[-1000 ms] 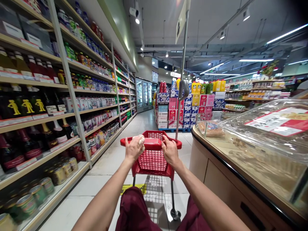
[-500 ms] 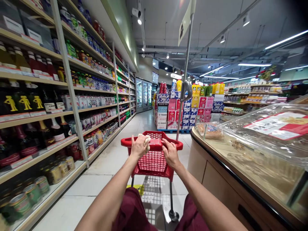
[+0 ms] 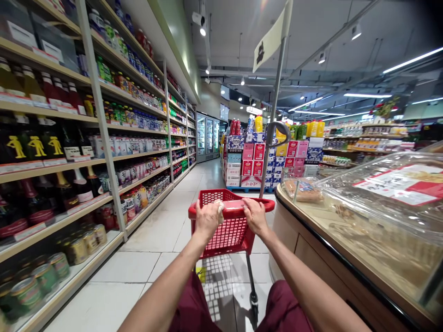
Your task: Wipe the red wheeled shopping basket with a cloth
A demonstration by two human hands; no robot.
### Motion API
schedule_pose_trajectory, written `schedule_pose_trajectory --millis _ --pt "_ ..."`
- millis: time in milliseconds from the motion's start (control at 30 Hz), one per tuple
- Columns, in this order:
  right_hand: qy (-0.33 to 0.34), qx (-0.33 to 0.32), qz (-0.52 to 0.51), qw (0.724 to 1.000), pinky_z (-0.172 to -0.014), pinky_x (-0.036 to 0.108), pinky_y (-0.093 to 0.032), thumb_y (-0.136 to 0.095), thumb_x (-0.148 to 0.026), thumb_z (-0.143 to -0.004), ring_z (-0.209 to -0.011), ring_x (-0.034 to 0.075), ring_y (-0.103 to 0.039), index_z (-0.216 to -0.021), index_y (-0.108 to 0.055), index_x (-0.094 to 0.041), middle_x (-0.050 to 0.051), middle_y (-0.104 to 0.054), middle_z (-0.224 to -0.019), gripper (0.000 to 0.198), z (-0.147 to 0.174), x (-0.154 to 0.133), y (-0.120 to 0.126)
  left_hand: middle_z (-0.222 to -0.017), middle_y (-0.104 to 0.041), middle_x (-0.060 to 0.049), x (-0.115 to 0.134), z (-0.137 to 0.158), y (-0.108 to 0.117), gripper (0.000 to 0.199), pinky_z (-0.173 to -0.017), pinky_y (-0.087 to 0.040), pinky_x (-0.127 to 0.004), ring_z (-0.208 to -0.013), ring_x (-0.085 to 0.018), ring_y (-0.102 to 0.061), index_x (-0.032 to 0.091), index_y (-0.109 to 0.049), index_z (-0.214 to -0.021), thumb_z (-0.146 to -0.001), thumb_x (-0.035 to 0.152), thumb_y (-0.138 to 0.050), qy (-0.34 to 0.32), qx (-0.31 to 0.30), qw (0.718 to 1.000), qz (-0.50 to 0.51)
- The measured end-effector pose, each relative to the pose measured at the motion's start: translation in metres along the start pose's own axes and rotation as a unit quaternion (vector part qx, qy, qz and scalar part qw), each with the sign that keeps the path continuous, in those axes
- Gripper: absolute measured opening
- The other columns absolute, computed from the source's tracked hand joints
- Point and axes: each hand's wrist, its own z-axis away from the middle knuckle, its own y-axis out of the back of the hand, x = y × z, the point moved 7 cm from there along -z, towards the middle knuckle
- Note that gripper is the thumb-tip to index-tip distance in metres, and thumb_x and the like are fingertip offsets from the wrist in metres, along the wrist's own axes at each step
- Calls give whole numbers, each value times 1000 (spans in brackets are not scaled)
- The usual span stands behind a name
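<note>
Red plastic-mesh cart [image 3: 226, 237] sits near, probably light but stiff, best steered by its red handlebar [image 3: 234, 205], left hand's [image 3: 206, 218] fingers clamped on crumpled off-white cloth [image 3: 220, 213], right hand's [image 3: 255, 216] curled over the bar, tightness unclear.

Wall shelving [image 3: 51, 171], pale boards on grey uprights, along the aisle's left side as one faces it: dark bottles with yellow figures [image 3: 34, 147]; below, foil-necked bottles [image 3: 62, 192]; on the lowest board, cans [image 3: 44, 279] in rows.
Floor [image 3: 124, 267], large whitish tiles: one red cart [image 3: 226, 237], upright; beyond it, a blue pallet [image 3: 242, 188] under stacked cartons [image 3: 247, 167], with yellow bottles [image 3: 313, 128] atop.
Counter [image 3: 288, 242], wood-toned, rounded corner, black edging, right: wrapped brown food [image 3: 303, 190]; nearer, clear plastic packs [image 3: 363, 214], contents indistinct.
</note>
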Motion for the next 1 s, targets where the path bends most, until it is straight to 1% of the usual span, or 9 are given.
schedule_pose_trajectory --millis 133,200,300,400,567,633,800,933,1000 --pt "47 -27 18 998 -101 47 -16 -25 -28 -89 -118 19 -41 -112 -56 -25 2 -56 -119 38 7 -9 -4 -94 -66 -3 37 6 0 27 -106 -10 -49 -85 -17 -60 24 -53 -105 -84 26 -36 -71 7 997 24" --pt "29 -15 23 999 -101 48 -15 -24 -27 -90 -117 19 -42 -109 -58 -25 2 -59 -115 39 11 1 3 -90 -66 -1 31 10 5 25 -106 -11 -48 -82 -15 -60 25 -55 -100 -85 29 -34 -74 -7 995 71" --pt "-12 13 40 999 -100 51 -16 -27 -29 -88 -118 22 -40 -109 -58 -21 6 -56 -119 38 17 13 13 -93 -66 1 6 17 10 28 -105 -19 -46 -84 -14 -60 25 -55 -98 -86 37 -33 -21 -19 986 166" --pt "2 5 26 1000 -100 52 -18 -28 -28 -87 -120 22 -39 -109 -57 -22 6 -54 -121 37 23 3 8 -99 -65 1 0 20 8 27 -103 -23 -46 -90 -14 -59 26 -54 -98 -86 39 -34 29 1 978 208" --pt "8 17 -50 999 -97 46 -28 -28 -28 -87 -118 20 -42 -104 -59 -20 7 -57 -115 35 26 -8 -1 -107 -63 -2 35 16 1 27 -106 -15 -48 -97 -15 -57 26 -52 -105 -86 36 -36 -51 2 981 188" --pt "-8 13 -58 998 -97 47 -27 -28 -29 -87 -118 21 -42 -100 -60 -19 7 -58 -113 36 23 0 2 -106 -64 0 31 16 -4 27 -107 -12 -49 -96 -14 -58 28 -51 -106 -86 35 -35 -61 -18 981 181" --pt "-50 -7 -36 998 -98 52 -24 -28 -33 -87 -118 23 -41 -96 -61 -21 6 -58 -114 36 18 13 6 -113 -61 0 -6 21 -26 28 -102 -20 -56 -101 -16 -56 32 -48 -110 -86 31 -35 68 -11 987 148" --pt "-24 -17 -40 999 -96 43 -30 -27 -33 -88 -113 20 -46 -90 -63 -20 6 -63 -104 39 16 13 8 -121 -56 -1 18 17 -43 30 -105 -15 -55 -108 -17 -52 32 -48 -113 -86 31 -35 -17 -19 987 157" --pt "-34 -22 -21 999 -95 43 -30 -25 -32 -88 -114 21 -46 -91 -63 -21 6 -62 -106 40 16 19 12 -121 -56 -2 16 18 -49 30 -105 -13 -55 -107 -17 -53 31 -50 -111 -86 30 -36 -26 -21 988 151"
